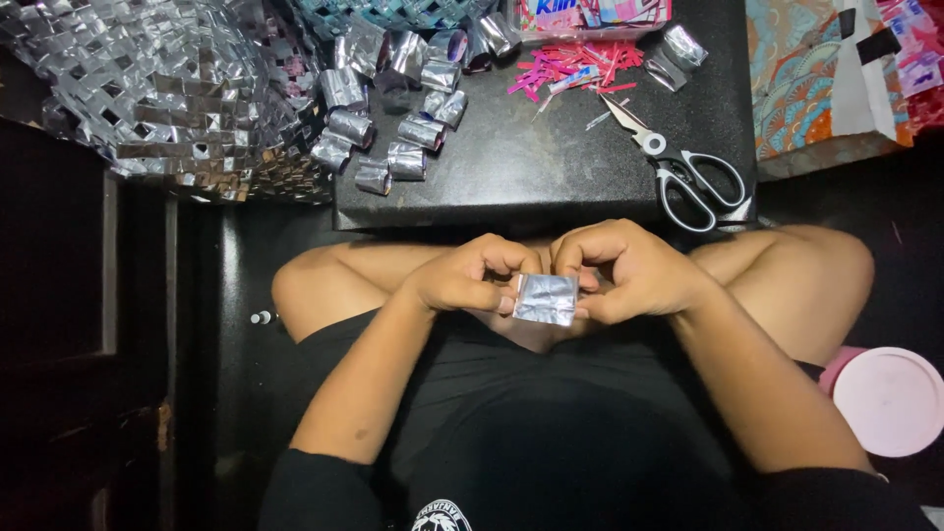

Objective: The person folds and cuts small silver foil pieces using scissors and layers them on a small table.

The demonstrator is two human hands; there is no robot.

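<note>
A shiny silver folded foil piece (546,298) sits at centre; at twelve o'clock lie bright pink paper strips (575,65), at one o'clock grey-handled metal scissors (678,169), at four o'clock a pale pink round plastic lid (890,400).

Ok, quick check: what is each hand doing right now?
Left hand: fingers closed on the left edge of the silver foil piece.
Right hand: fingers closed on the right edge of the same foil piece.

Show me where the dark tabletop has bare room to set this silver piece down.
Bare patch on the tabletop: front middle, between the folded silver rolls and the scissors. Crowded toward the back: pink paper scraps and more rolls. Both hands, left hand and right hand, pinch the silver piece.
</note>
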